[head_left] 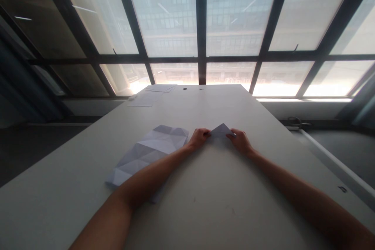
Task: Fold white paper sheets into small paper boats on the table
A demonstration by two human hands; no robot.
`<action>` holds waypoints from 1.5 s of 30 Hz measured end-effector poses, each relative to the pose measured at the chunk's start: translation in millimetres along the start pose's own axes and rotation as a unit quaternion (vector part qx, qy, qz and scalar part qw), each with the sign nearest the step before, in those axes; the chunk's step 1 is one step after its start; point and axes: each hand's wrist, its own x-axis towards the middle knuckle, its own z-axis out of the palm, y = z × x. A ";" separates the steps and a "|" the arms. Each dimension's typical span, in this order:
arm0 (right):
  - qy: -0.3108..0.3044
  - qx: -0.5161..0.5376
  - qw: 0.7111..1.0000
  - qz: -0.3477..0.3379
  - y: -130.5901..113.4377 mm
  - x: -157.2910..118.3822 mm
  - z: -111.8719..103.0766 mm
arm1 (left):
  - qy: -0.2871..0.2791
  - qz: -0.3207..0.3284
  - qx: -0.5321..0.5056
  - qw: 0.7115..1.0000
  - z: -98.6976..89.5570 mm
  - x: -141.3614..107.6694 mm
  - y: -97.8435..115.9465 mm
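Observation:
A small folded piece of white paper (222, 130), triangular at its top, is held between my two hands above the white table (205, 187). My left hand (200, 136) grips its left corner, with the fingers closed. At its right corner, my right hand (238, 140) pinches the edge between thumb and fingers. A larger creased sheet (152, 146) with many triangular folds lies to the left, partly behind my left forearm.
Flat white sheets (146, 97) lie at the far left end of the table. Two small round dark spots (184, 89) show near its far edge. Tall windows (170, 15) stand beyond, with curtains at both sides. A dark mark (342, 189) is at the right edge.

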 end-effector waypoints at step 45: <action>-0.064 0.109 0.992 0.022 27.8 9.3 -2.4 | 0.101 -0.101 -0.005 0.990 -7.3 3.9 -0.7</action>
